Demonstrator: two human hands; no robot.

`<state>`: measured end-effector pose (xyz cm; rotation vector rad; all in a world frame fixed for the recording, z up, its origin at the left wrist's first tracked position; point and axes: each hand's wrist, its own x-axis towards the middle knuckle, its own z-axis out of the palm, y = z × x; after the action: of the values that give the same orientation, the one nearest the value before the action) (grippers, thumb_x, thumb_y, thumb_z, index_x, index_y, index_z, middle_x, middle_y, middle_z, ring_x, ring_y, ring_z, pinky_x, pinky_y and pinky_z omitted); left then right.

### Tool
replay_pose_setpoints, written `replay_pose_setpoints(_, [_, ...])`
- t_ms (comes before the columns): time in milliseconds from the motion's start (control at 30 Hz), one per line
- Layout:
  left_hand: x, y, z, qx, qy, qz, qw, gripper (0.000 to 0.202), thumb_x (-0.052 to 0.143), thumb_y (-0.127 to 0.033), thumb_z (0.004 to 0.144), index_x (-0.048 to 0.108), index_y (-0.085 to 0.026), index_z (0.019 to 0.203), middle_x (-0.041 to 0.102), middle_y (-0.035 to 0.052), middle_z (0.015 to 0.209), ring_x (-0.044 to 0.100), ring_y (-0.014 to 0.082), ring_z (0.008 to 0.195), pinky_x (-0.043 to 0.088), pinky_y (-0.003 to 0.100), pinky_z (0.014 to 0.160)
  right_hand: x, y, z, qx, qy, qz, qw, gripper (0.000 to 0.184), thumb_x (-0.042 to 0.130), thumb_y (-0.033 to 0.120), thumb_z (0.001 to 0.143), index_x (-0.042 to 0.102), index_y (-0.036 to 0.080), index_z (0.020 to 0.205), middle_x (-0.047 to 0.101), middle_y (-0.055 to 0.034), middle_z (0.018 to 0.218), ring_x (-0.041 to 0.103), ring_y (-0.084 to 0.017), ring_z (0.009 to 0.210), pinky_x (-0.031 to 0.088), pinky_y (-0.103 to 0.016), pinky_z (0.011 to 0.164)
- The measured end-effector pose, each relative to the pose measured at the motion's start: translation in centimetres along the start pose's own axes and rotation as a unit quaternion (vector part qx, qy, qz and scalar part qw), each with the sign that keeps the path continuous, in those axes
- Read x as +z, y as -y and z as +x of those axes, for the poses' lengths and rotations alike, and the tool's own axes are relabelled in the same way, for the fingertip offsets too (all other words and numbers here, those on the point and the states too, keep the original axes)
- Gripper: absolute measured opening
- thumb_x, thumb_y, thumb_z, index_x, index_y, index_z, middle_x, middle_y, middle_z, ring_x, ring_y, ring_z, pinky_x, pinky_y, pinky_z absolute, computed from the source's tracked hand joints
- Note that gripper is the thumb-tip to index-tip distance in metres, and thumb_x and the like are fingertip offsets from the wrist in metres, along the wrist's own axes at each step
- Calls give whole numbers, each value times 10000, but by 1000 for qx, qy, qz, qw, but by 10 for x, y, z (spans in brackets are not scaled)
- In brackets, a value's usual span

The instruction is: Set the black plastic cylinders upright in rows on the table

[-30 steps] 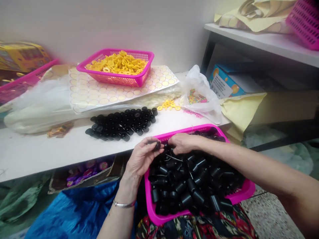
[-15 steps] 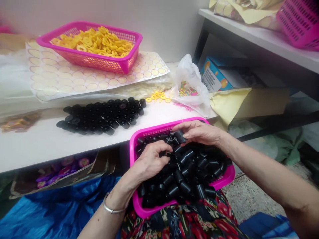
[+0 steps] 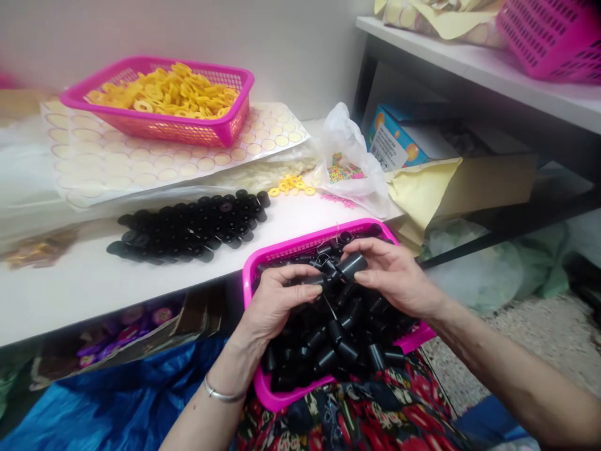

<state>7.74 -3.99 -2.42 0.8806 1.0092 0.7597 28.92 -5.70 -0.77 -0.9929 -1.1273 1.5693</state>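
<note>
A pink basket (image 3: 248, 294) full of short black plastic cylinders (image 3: 347, 349) rests on my lap. Above it, my right hand (image 3: 399, 275) pinches a black cylinder (image 3: 352, 266) between thumb and fingers. My left hand (image 3: 282, 297) grips another black cylinder (image 3: 315, 282) between thumb and forefinger, just left of the first. Thin pale strands or wires show between and below the two pieces; what they join I cannot make out. On the white table, a group of black cylinders (image 3: 188, 228) stands packed closely together.
A pink basket of yellow rings (image 3: 164, 94) sits on a sheet printed with circles (image 3: 277, 134). Several yellow rings (image 3: 292, 184) and a plastic bag with colourful beads (image 3: 350, 166) lie nearby. A blue box (image 3: 399, 141) stands at right, under a shelf (image 3: 436, 53).
My left hand now holds a black cylinder between thumb and forefinger. My right hand has come slightly lower and right with its cylinder. The camera view has shifted a little.
</note>
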Motion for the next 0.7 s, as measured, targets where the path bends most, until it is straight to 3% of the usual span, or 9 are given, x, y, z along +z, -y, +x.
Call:
replay_pose_setpoints(133, [2, -3, -3, 10, -17, -60, 998, 292, 832, -222, 508, 745, -144, 775, 637, 15, 584, 521, 92, 498, 398, 201, 500, 9, -12, -6, -14, -18, 20, 1000, 343, 732, 193, 719, 612, 229, 1038, 636, -18, 976, 599, -132, 889, 483, -276, 817])
replay_pose_setpoints(433, [3, -3, -3, 65, -4, -19, 998, 231, 807, -217, 574, 755, -138, 785, 657, 19, 656, 519, 85, 540, 415, 200, 529, 11, -14, -6, -15, -51, -19, 998, 341, 760, 228, 696, 626, 216, 1009, 669, -26, 960, 631, -145, 865, 519, -278, 787])
replay_pose_setpoints(600, [10, 4, 1, 70, -62, -46, 995, 367, 850, -207, 504, 745, -171, 853, 670, 4, 683, 560, 103, 567, 459, 221, 571, 26, -16, -7, -4, -90, -18, 996, 355, 801, 174, 612, 682, 213, 945, 708, -8, 855, 662, -153, 786, 564, -292, 736])
replay_pose_setpoints(700, [20, 7, -2, 124, -103, 19, 987, 283, 808, -257, 596, 757, -190, 867, 702, 30, 804, 618, 154, 726, 491, 255, 697, 35, -19, -5, -7, -103, -35, 994, 359, 803, 199, 609, 707, 227, 954, 715, 9, 786, 658, -158, 693, 585, -326, 681])
